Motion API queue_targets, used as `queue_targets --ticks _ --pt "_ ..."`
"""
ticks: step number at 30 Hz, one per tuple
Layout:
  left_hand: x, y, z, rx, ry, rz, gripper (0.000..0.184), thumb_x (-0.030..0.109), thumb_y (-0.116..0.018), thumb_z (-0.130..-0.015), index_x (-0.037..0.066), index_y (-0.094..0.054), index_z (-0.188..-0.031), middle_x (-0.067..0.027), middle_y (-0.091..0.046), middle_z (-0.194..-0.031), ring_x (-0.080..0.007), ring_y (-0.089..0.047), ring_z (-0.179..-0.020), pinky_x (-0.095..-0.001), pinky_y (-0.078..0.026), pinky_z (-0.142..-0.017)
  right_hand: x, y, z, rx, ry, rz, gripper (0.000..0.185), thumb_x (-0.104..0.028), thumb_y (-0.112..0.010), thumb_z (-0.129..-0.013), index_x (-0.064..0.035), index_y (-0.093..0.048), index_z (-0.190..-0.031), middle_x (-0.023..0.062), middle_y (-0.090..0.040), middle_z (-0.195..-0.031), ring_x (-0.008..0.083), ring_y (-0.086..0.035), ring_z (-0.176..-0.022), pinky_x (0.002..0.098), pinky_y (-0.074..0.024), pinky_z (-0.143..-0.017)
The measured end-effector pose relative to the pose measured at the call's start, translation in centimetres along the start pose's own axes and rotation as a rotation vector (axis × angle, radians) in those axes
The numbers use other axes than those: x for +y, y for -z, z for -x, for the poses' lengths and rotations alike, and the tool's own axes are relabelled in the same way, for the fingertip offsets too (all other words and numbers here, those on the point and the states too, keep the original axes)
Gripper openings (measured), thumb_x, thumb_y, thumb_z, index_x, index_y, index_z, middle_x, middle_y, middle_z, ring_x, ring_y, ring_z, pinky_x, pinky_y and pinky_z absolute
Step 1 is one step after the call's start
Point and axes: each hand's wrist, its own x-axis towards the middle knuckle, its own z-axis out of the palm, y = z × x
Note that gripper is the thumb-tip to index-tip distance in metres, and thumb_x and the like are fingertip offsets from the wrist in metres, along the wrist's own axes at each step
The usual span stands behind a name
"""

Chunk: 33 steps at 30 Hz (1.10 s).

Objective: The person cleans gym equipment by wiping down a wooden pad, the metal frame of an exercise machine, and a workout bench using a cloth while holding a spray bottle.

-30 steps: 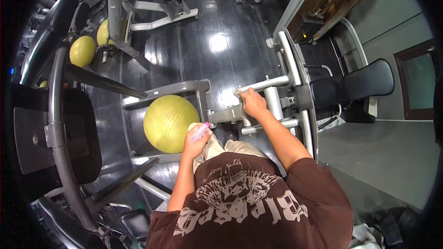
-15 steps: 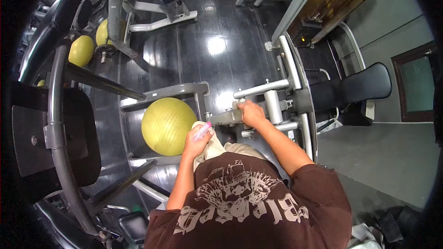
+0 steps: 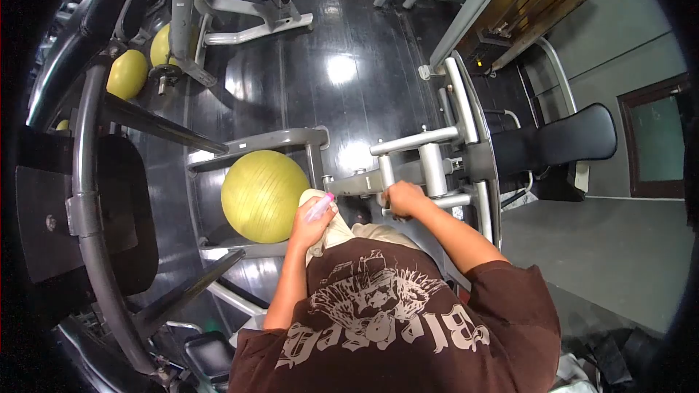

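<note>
A person in a printed brown T-shirt [image 3: 378, 302] works at a gym machine, a bottle in one hand and the other on the metalwork. The left hand [image 3: 309, 230], just left of the centre of the frame, is closed around a pale, pink-topped bottle [image 3: 317, 209], its tip pointing to the upper right. The right hand [image 3: 408, 199], right of centre, has its fingers curled at the lower end of a short silver tube [image 3: 386, 172]; whether it grips or only touches the tube, or holds anything against it, cannot be told.

The step in hand appears to be the right hand's work on that tube, with the bottle at the ready. The next move, by that reading, calls for a controlled pass of the right hand, clear of the thicker silver cylinder [image 3: 432, 169] just beside it.

The count: two hands, one bottle, one short tube and one thicker cylinder. Three yellow-green exercise balls show plainly: a large ball [image 3: 265, 196] within a low grey frame [image 3: 263, 143] left of centre, and two balls [image 3: 127, 75] at upper left. A yellowish sliver at the left edge may be a fourth.
</note>
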Motion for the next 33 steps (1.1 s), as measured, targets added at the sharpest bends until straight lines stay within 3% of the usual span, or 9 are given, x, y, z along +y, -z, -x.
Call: queue_targets --ticks 2,4,8,10,17,21,25,26,33 --pt "0.6 0.1 -0.2 0.014 -0.012 -0.017 0.018 0.017 -0.077 -0.087 0.004 -0.068 -0.096 -0.0015 -0.066 -0.078 -0.0099 -0.059 -0.07 -0.0279 -0.05 -0.068 -0.1 2.3 -1.2 0.183 -0.152 -0.123 0.034 -0.015 -0.057 -0.087 -0.0204 -0.07 -0.118 0.0182 -0.07 -0.114 0.041 -0.067 -0.108 0.05 -0.054 -0.094" --pt "0.8 0.2 -0.4 0.019 -0.016 0.0 0.018 0.018 -0.078 -0.087 0.005 -0.067 -0.092 0.001 -0.063 -0.076 -0.0078 -0.057 -0.068 -0.026 -0.048 -0.065 1.2 1.8 -2.7 0.548 -0.177 -0.213 0.033 -0.013 -0.058 -0.086 -0.0132 -0.07 -0.116 0.0241 -0.069 -0.106 0.046 -0.066 -0.1 0.0533 -0.0537 -0.088" --pt "0.3 0.4 -0.6 -0.009 -0.011 -0.015 0.019 0.017 -0.078 -0.087 0.004 -0.068 -0.097 -0.0015 -0.066 -0.079 -0.0099 -0.059 -0.071 -0.0283 -0.05 -0.068 1.9 0.5 -4.5 0.411 -0.211 -0.351 0.041 -0.015 -0.064 -0.085 -0.007 -0.063 -0.125 0.0276 -0.069 -0.108 0.051 -0.063 -0.104 0.0511 -0.0521 -0.095" --pt "0.6 0.3 -0.5 0.003 -0.031 -0.006 0.02 0.018 -0.078 -0.087 0.003 -0.068 -0.097 -0.0014 -0.066 -0.079 -0.0099 -0.059 -0.071 -0.0283 -0.05 -0.068 0.8 0.3 -3.0 0.375 -0.275 -0.386 0.032 -0.016 -0.062 -0.086 -0.0056 -0.068 -0.115 0.0249 -0.07 -0.111 0.0471 -0.064 -0.107 0.0495 -0.0521 -0.096" --pt "0.3 -0.4 -0.8 -0.029 -0.011 -0.03 0.021 0.019 -0.078 -0.087 0.004 -0.068 -0.097 -0.0012 -0.065 -0.079 -0.0096 -0.058 -0.072 -0.0279 -0.05 -0.069 2.5 2.3 -0.6 -0.15 -0.147 -0.177 0.034 -0.02 -0.063 -0.083 -0.0043 -0.071 -0.112 0.0225 -0.068 -0.119 0.0406 -0.064 -0.113 0.0459 -0.0519 -0.098" --pt "1.4 -0.1 -1.0 -0.033 -0.019 -0.035 0.021 0.019 -0.078 -0.087 0.004 -0.068 -0.097 -0.0021 -0.066 -0.08 -0.0101 -0.058 -0.073 -0.0282 -0.05 -0.07 0.3 3.2 -0.9 0.392 -0.332 -0.312 0.039 -0.022 -0.065 -0.088 -0.0104 -0.064 -0.125 0.0191 -0.061 -0.127 0.0415 -0.061 -0.116 0.049 -0.0501 -0.099" --pt "1.8 -0.1 -1.4 -0.042 -0.025 -0.047 0.022 0.021 -0.078 -0.087 0.004 -0.067 -0.096 -0.0033 -0.066 -0.08 -0.0114 -0.059 -0.073 -0.0289 -0.05 -0.07 0.2 0.0 -3.5 0.394 -0.27 -0.318 0.033 -0.016 -0.064 -0.088 -0.0088 -0.062 -0.12 0.0221 -0.06 -0.126 0.0419 -0.061 -0.115 0.0509 -0.0504 -0.098" --pt "1.6 -0.1 -1.5 -0.044 -0.028 -0.048 0.022 0.021 -0.078 -0.087 0.004 -0.067 -0.095 -0.0037 -0.066 -0.08 -0.0119 -0.059 -0.072 -0.0292 -0.05 -0.07 -0.5 -1.1 -2.8 0.53 -0.219 -0.305 0.022 -0.011 -0.052 -0.09 -0.0049 -0.062 -0.109 0.0241 -0.063 -0.116 0.0444 -0.065 -0.106 0.0541 -0.0526 -0.091" --pt "4.2 -1.6 -3.3 -0.104 -0.112 -0.123 0.023 0.023 -0.077 -0.086 0.003 -0.067 -0.094 -0.0083 -0.064 -0.078 -0.0179 -0.06 -0.072 -0.0336 -0.049 -0.069 -1.3 0.0 2.1 0.05 -0.152 -0.161 0.033 -0.018 -0.061 -0.089 -0.0079 -0.069 -0.119 0.0224 -0.067 -0.121 0.0408 -0.066 -0.11 0.0486 -0.0527 -0.096"
